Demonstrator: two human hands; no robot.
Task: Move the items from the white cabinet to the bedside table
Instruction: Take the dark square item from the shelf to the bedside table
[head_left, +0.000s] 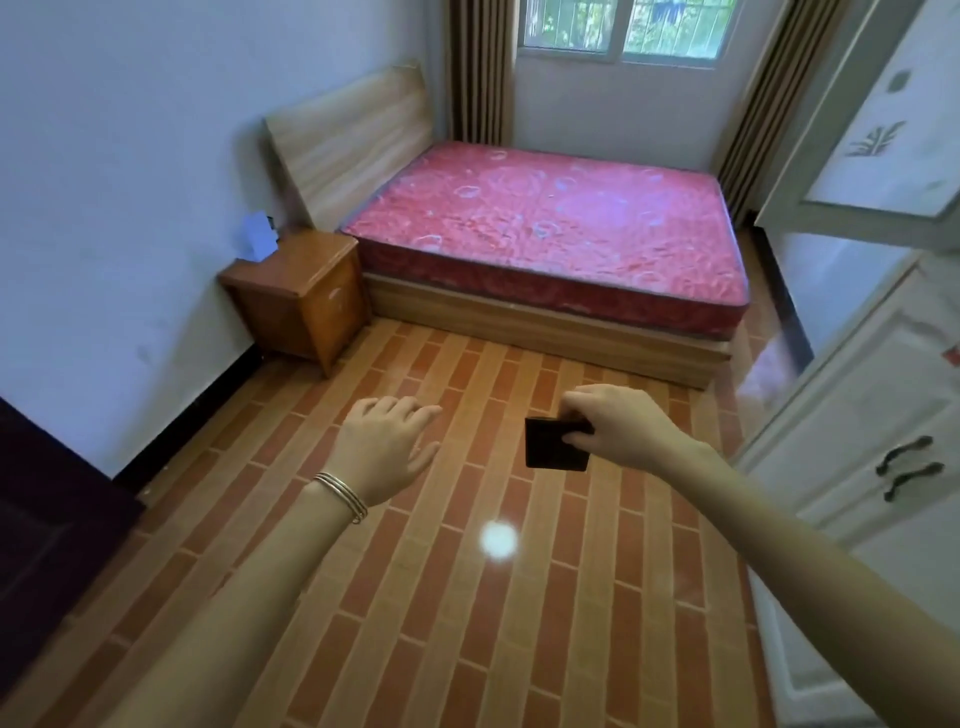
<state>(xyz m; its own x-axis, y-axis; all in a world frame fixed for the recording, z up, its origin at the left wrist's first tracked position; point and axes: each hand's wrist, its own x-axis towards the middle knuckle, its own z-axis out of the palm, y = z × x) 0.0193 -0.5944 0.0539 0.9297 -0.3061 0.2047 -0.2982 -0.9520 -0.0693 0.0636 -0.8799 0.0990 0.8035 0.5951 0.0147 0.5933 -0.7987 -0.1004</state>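
Note:
My right hand (613, 421) pinches the top edge of a small flat black square item (553, 444), which hangs over the floor in the middle of the room. My left hand (387, 447) is held out beside it with relaxed fingers, holding nothing, a bangle on the wrist. The wooden bedside table (306, 291) stands at the left wall next to the bed, well ahead of both hands. A pale blue-white item (257, 236) lies at the back of its top. The white cabinet (852, 415) stands at the right edge, its doors with dark handles.
A bed with a red mattress (550, 234) and a wooden headboard (353, 140) fills the far half of the room. Brown brick-pattern floor (415, 597) stretches from me to the bedside table. A dark door (47, 519) is at the left. Curtains flank the window.

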